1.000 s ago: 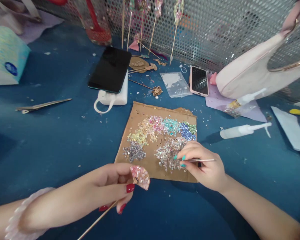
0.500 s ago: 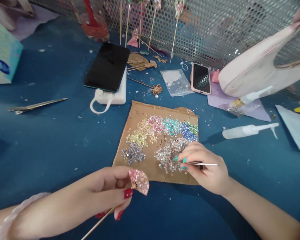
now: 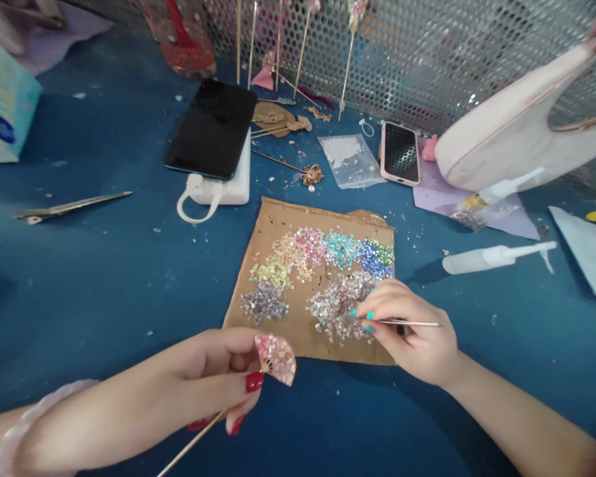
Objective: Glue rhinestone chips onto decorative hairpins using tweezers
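My left hand [image 3: 218, 384] is closed around a hairpin with a fan-shaped head [image 3: 278, 360] covered in pink and pale flakes. Its thin gold stick points down toward the bottom edge. Over the cardboard [image 3: 285, 341], my right hand [image 3: 412, 331] pinches slim metal tweezers [image 3: 420, 323], whose tips are mostly hidden by the fingers. Those fingers are at a pile of silvery flakes [image 3: 335, 308]. Grey [image 3: 263, 303], yellow, pink, turquoise [image 3: 340, 248], blue and green flakes lie in small heaps around the card.
A black phone [image 3: 213, 129] rests on a white power bank [image 3: 228, 192]. Behind the card are a plastic bag [image 3: 350, 161] and a second phone [image 3: 400, 152]. A white squeeze bottle [image 3: 477, 260] lies at right, a metal clip [image 3: 74, 207] at left. Metal mesh [image 3: 407, 59] stands behind.
My right hand has shifted very slightly right, with the tweezers still pinched over the silvery flakes. My left hand and the fan hairpin hold nearly still. The whole view has shifted slightly.
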`<state>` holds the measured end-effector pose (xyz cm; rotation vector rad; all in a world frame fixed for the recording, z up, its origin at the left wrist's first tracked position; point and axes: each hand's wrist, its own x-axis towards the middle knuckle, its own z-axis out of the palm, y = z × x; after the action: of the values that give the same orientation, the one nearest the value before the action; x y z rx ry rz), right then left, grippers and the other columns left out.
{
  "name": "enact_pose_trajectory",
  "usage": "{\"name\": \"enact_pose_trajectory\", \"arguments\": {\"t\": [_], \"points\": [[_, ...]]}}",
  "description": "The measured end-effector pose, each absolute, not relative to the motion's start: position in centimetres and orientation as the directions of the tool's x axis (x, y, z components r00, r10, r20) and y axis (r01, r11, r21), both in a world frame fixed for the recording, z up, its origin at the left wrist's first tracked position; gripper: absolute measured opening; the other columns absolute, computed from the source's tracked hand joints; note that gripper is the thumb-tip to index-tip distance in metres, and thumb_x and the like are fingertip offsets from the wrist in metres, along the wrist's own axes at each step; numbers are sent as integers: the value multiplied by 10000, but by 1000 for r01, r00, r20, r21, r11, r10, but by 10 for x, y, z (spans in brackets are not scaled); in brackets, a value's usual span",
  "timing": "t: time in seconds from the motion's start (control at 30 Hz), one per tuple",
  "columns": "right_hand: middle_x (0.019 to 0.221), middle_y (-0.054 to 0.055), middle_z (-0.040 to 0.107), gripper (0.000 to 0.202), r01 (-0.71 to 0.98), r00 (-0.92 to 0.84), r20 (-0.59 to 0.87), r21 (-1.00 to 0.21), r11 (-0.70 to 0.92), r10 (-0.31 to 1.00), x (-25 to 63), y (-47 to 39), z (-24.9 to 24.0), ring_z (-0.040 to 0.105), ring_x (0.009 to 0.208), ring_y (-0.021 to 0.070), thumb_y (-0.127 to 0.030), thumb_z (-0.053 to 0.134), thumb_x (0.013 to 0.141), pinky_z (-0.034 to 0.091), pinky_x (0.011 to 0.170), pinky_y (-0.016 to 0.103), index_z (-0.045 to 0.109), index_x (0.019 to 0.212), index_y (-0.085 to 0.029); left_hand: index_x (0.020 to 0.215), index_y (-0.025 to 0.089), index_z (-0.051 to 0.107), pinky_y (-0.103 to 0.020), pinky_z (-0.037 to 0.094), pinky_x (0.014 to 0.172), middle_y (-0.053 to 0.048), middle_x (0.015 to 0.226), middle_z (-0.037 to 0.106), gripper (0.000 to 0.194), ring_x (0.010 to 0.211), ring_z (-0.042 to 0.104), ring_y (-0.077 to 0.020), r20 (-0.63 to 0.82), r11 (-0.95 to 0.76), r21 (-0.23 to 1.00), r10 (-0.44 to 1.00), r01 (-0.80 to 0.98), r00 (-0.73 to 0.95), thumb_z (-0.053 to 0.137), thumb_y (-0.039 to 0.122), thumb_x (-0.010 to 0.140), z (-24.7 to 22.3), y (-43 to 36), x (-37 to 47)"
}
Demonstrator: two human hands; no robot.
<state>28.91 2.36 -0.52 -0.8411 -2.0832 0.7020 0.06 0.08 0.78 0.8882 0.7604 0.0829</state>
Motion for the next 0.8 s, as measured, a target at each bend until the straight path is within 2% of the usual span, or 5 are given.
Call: {"name": "enact_pose_trajectory", "arguments": {"t": [0.33, 0.57, 0.8], "points": [[803, 52, 685, 205, 259, -587, 434, -699, 666, 683, 290, 23, -4, 618, 718, 146, -22, 598, 751, 492, 702, 357, 559, 881, -176, 1121, 213, 541, -184, 307, 500, 29, 650, 481, 250, 611, 456, -105, -557, 637, 737, 383, 226, 737, 443, 302, 909, 10, 4, 5], [817, 60, 685, 210, 283, -565, 438, -693, 663, 699, 291, 24, -6, 624, 729, 142, -7, 615, 741, 489, 699, 338, 568, 877, -160, 1101, 220, 556, -186, 308, 499, 31, 660, 488, 228, 619, 467, -101, -554, 637, 739, 387, 220, 737, 454, 282, 906, 11, 4, 4], [794, 48, 686, 195, 266, -592, 434, -690, 673, 679, 290, 24, -7, 624, 726, 138, -29, 618, 751, 490, 710, 344, 573, 887, -162, 999, 207, 590, -182, 313, 508, 34, 631, 479, 176, 592, 450, -93, -535, 647, 739, 395, 188, 747, 467, 269, 888, 13, 4, 8]]}}
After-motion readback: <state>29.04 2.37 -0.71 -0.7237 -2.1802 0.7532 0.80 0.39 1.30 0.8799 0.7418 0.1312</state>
